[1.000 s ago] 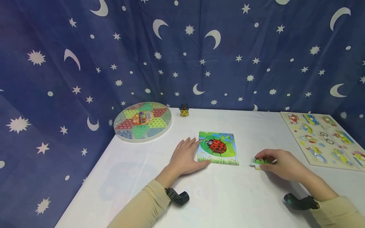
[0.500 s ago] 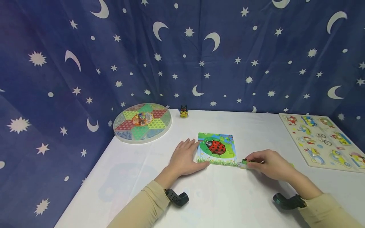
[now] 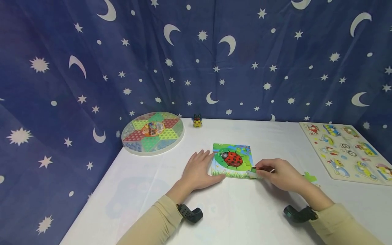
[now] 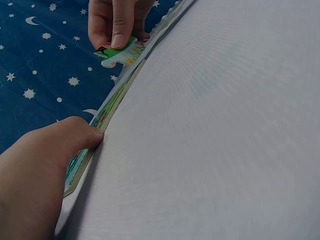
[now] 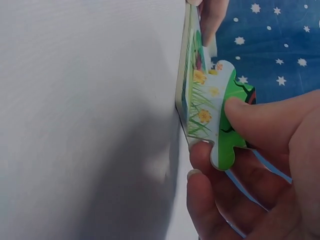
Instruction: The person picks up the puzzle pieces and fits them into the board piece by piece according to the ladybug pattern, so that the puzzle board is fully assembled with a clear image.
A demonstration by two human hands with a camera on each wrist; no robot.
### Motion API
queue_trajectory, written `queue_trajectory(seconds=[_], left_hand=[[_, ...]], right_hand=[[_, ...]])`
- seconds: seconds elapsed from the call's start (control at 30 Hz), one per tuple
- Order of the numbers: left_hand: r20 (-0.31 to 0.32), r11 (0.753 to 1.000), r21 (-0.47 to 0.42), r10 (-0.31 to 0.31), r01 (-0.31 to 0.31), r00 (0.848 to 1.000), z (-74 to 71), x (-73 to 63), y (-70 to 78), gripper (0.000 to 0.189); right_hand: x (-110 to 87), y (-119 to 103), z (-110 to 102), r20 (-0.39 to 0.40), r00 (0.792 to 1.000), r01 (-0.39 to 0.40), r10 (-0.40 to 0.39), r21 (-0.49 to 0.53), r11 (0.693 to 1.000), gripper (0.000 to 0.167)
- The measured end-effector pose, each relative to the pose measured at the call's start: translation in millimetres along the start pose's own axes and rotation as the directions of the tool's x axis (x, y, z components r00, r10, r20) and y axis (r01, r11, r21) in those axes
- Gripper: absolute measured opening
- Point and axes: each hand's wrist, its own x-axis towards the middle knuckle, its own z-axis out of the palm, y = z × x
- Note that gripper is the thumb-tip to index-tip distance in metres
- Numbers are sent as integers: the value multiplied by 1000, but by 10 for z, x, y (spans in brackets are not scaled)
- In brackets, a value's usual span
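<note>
A square ladybug jigsaw puzzle [image 3: 232, 159] lies flat on the white table. My left hand [image 3: 199, 172] rests along its left side, fingers extended, with the thumb at the front edge near the corner. With my right hand [image 3: 280, 174] I pinch a jigsaw piece [image 5: 212, 112] between thumb and fingers, over the puzzle's front right corner. Green with a black leg, pale grass and yellow flowers show on that piece. In the left wrist view the piece [image 4: 120, 56] is tilted above the puzzle's far end.
Another green jigsaw piece [image 3: 310, 177] lies on the table beyond my right wrist, partly hidden. A wooden board with vehicle pictures [image 3: 346, 153] is at the right. At the back left sit a round star-patterned game board [image 3: 151, 134] and a small yellow toy figure [image 3: 197, 121].
My right hand has carried the jigsaw piece left to the puzzle's front right corner, uncovering another loose piece behind it. My left hand has stayed in place.
</note>
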Motion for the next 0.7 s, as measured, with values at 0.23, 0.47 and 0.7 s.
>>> queue_trajectory(seconds=[0.23,0.47,0.7], left_hand=[[4,1000,-12,8,-8,1000,-2,5,9,95],[-6,1000,0,7,-7,1000,-6,24,1,94],[-3,1000,-2,2,-2,1000,8,21,-12,94]], right_hand=[[78,-34,70,-18,997,68,-69,-35,997,6],[200,-124,83,-27,993,110,-113,-91,990,7],[289,-176,95,21,993,119,-117,-119,986,7]])
